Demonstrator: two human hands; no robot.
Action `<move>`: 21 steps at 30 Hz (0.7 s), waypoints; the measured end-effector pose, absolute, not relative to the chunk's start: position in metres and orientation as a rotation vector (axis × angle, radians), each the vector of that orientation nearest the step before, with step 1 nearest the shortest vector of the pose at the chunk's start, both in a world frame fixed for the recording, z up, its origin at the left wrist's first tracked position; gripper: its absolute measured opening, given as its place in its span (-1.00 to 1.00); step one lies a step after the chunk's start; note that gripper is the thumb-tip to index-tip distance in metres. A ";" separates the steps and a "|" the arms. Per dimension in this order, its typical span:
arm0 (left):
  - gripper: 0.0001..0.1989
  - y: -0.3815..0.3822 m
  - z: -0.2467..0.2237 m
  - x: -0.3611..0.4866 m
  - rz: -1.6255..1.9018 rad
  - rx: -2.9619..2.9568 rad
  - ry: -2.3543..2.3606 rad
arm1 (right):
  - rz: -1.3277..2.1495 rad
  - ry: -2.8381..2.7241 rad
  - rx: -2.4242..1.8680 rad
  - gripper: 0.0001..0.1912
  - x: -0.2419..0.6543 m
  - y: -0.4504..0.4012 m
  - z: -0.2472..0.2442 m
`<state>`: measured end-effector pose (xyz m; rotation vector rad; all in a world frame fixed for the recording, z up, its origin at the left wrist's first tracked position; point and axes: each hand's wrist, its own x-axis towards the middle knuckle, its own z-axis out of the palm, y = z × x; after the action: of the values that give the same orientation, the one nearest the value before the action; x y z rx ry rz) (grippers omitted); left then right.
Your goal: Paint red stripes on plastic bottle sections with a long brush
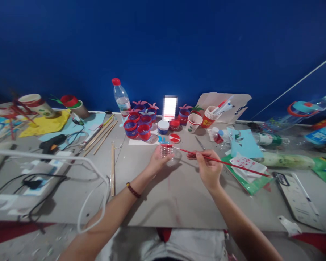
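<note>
My left hand [159,159] is closed around a small transparent plastic cup [167,153], which looks like a cut bottle piece. Red paint shows along its rim. In my right hand [208,166] a long red paintbrush [233,165] is pinched, its bristles at the cup's rim. Just beyond the cup are a red-smeared round lid [175,138], a white-lidded paint jar [163,127] and a small red paint pot [174,125]. Several red and purple painted cups [143,132] stand grouped behind to the left, some with leaf-shaped paper tops.
A water bottle [121,97] stands by the blue wall. Wooden sticks [112,168], a glue gun [53,143] and a power strip [47,177] lie leftward, with a white cable [104,195] looping in front. Paper cups [193,122], plastic bottles and a phone [296,195] are rightward.
</note>
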<state>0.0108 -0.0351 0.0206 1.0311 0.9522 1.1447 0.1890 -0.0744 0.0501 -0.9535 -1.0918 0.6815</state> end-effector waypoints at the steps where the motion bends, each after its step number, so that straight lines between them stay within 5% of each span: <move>1: -0.52 -0.035 0.020 0.011 1.147 1.026 0.946 | 0.680 -1.100 -0.944 -0.78 0.188 -0.075 0.050; 21: -0.51 -0.033 0.018 0.010 1.154 1.017 0.944 | 0.643 -1.114 -1.046 -0.75 0.192 -0.073 0.048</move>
<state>0.0104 -0.0329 0.0175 1.0167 0.9437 1.1541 0.1925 -0.0731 0.0483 -1.0458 -1.1136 0.6427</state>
